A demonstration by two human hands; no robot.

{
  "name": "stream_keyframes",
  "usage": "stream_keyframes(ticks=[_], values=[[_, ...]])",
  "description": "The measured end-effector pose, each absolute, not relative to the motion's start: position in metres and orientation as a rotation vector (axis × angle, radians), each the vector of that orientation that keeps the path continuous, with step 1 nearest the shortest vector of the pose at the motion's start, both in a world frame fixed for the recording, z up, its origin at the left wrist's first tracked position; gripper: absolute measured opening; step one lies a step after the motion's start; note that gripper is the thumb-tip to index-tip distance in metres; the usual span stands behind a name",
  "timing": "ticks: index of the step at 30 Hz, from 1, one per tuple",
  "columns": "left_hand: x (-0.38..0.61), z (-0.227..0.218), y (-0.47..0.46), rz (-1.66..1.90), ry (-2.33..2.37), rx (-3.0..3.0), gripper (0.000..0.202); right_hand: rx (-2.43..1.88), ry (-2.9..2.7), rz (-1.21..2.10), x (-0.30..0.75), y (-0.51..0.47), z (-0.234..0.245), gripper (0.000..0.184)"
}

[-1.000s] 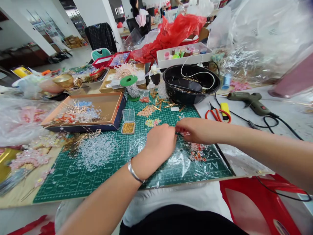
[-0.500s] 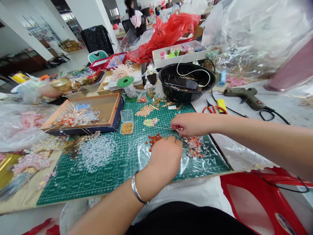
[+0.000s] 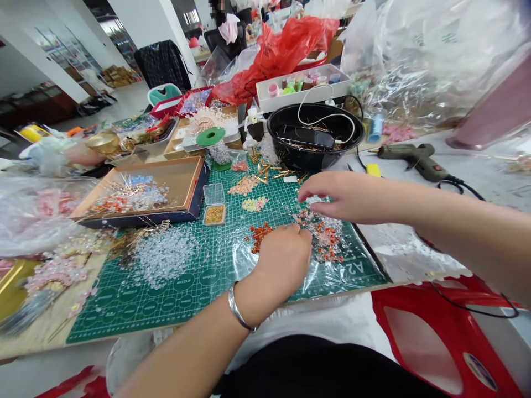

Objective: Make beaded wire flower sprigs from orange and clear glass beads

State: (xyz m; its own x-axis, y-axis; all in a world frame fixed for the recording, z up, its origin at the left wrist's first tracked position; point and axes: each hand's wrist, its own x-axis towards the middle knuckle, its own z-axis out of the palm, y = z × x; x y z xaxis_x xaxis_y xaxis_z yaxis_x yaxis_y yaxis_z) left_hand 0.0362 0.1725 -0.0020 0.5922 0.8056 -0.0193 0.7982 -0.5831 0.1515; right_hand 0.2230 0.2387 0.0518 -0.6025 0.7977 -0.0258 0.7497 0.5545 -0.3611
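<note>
"What is the left hand doing?"

"The left hand [image 3: 284, 260], with a metal bangle [image 3: 236, 310] at its wrist, is curled downward on a clear plastic sheet [image 3: 244, 266] lying over a green cutting mat [image 3: 124, 312]; its fingertips are hidden, so I cannot tell whether it grips anything."

"And the right?"

"The right hand [image 3: 344, 196] is open, its fingers slightly apart and pointing left across the mat; it hovers just above a loose heap of pink and orange beads [image 3: 321, 235]."

"Where does that heap lie, and which way does it run?"

"It lies toward the mat's right side, just beside the left hand; it is longish, slanting from under the right hand's fingertips toward the mat's near right corner; a patch of orange beads [image 3: 260, 236] sits just past the left hand's knuckles."

"What else is close?"

"A small clear box of gold beads [image 3: 214, 215] stands up the mat; a wide spread of clear beads [image 3: 164, 257] lies left; a black bowl [image 3: 315, 135] sits beyond."
</note>
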Motion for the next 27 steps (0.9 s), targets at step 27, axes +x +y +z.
stream_keyframes(ticks=[27], values=[[0.04, -0.002, 0.173, 0.064, 1.564, 2.455, 0.027, -1.37, -2.262, 0.315, 0.252, 0.059, -0.021, 0.031]])
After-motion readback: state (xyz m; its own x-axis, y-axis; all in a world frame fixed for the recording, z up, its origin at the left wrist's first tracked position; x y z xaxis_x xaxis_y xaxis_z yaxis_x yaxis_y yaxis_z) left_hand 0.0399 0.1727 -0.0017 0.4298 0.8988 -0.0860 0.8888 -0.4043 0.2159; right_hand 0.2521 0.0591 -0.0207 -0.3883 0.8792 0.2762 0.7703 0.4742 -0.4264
